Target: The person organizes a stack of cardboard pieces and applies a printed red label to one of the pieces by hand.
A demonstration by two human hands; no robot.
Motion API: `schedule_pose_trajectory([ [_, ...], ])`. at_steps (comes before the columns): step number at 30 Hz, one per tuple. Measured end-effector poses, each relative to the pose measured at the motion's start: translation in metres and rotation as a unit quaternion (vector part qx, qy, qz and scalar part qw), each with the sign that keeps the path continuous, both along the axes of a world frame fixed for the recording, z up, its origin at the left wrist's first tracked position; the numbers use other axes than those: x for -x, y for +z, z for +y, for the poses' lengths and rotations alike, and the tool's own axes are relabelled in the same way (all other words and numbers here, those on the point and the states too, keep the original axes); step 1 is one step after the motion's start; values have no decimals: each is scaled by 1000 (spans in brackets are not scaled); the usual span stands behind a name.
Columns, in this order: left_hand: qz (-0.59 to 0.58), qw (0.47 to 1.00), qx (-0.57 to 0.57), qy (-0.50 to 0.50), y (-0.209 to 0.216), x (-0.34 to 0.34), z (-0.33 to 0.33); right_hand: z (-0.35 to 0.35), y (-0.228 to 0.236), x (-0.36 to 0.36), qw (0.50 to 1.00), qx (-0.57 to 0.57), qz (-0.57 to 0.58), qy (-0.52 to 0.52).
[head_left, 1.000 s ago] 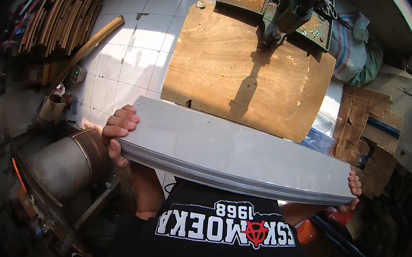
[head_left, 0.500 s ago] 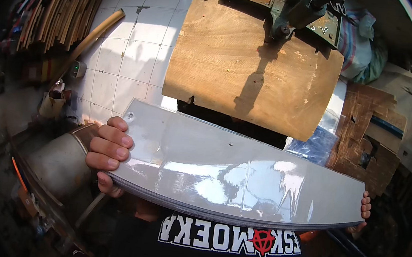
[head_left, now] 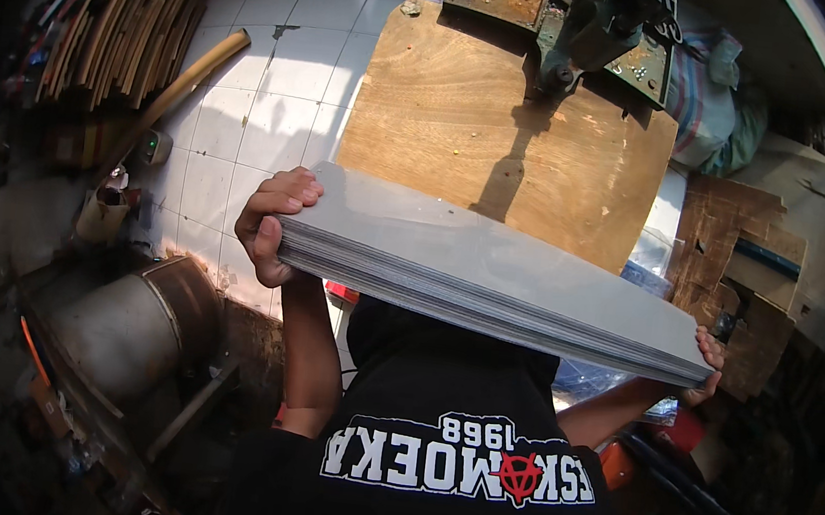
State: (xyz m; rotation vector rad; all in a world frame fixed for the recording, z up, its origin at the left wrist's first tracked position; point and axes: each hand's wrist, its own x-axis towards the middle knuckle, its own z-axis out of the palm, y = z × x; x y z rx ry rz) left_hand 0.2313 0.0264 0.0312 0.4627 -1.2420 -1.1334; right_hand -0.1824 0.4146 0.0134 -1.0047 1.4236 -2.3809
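A long, flat stack of thin, glossy grey sheets (head_left: 493, 261) is held up in front of the body, and its layered long edge is turned toward the black T-shirt with white and red print (head_left: 420, 379). The left end of the stack is gripped by the left hand (head_left: 273, 223), with the fingers bent over the top and the thumb pressed near the lower edge. The right end is grasped by the right hand (head_left: 706, 361), whose fingers are curled around the corner; part of that hand is hidden by the sheets. The stack is slanted across the view, its left end set farther up than its right

The near edge of a light-brown wooden board with rounded corners (head_left: 427, 123) is covered by the stack; whether the two are touching cannot be told. The far side of the board is overhung by a dark metal machine (head_left: 596, 41), by which a long shadow is cast on the wood. White floor tiles (head_left: 281, 123) are seen to the left, where a tan, pole-like tube (head_left: 185, 78) is leaned near a pile of brown cardboard strips (head_left: 120, 26)
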Motion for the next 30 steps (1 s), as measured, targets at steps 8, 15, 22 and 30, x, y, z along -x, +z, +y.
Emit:
schedule_pose_trajectory([
  [8, -53, 998, -25, -11, -47, -1, -49, -51, -59, -1, 983, 12, -138, -125],
  [15, -67, 995, -70, -5, -61, -1, -56, -60, -81, -7, 972, -23, -167, -165],
  [22, -56, 995, -85, -7, -57, 1, -55, -46, -61, -6, 980, -147, -115, -67],
  [30, -60, 994, -93, 1, -53, 5, -56, -110, 87, -13, 930, -328, 156, -57],
])
